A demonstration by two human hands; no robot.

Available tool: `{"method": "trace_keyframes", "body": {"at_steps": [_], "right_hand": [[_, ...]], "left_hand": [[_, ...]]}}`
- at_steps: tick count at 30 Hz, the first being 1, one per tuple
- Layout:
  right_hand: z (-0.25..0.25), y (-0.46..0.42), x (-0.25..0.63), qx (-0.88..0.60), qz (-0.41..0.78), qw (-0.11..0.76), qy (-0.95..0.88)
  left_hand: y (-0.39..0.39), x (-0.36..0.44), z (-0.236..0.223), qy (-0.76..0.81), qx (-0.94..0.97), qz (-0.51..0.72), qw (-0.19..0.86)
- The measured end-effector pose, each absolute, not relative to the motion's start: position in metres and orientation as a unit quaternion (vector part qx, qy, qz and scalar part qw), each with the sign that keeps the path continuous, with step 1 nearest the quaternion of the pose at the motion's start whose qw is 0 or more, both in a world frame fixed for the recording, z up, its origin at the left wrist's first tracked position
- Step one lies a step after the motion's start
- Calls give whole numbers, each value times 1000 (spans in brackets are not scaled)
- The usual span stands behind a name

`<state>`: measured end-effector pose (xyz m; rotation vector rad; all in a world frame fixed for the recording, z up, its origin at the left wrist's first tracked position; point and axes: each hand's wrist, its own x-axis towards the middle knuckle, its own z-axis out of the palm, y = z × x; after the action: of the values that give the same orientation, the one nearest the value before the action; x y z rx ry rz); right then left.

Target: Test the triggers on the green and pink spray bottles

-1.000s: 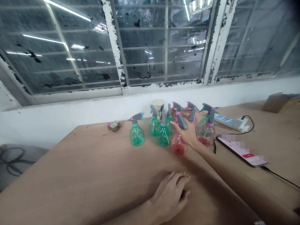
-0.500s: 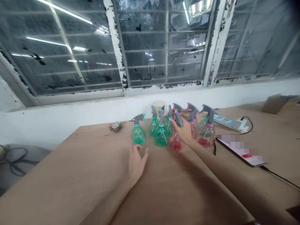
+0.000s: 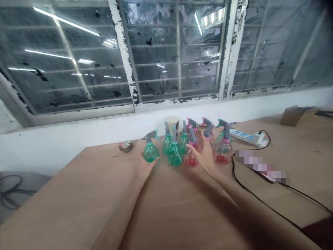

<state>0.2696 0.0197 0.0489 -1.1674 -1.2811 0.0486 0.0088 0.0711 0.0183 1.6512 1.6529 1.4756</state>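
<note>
My left hand [image 3: 146, 166] is curled round the body of a green spray bottle [image 3: 151, 151] at the left end of the group, thumb along its right side. My right hand [image 3: 204, 154] is beside a pink spray bottle [image 3: 191, 160], fingers apart, with the thumb across the bottle's upper part; whether it touches is unclear. Between the hands stands another green spray bottle [image 3: 174, 155], with more green ones [image 3: 167, 144] behind. Further pink spray bottles [image 3: 222, 156] stand behind and right of my right hand. Their trigger heads are grey with pink or teal parts.
Small pink and grey blocks [image 3: 126, 146] lie at the left. A paper cup [image 3: 173, 122] stands behind the bottles. To the right are a white power strip [image 3: 244, 136] with a plug, a phone [image 3: 260, 166] on a cable, and a cardboard box [image 3: 293, 116]. Windows rise behind the table.
My left hand has moved forward and left from the front of the table to the left green spray bottle. The pink spray bottle's head has turned upright, and my right hand has loosened around it.
</note>
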Motion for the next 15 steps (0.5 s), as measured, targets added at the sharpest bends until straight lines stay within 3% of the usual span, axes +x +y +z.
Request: {"method": "trace_keyframes", "body": {"at_steps": [7,15], "right_hand": [[32,-55,270,-472,21,666,-577],[35,-65,215,-474,183,541,-670]], "left_hand": [[59,10,24,635,593,477,134],[-2,14,26,710,574,405,54]]}}
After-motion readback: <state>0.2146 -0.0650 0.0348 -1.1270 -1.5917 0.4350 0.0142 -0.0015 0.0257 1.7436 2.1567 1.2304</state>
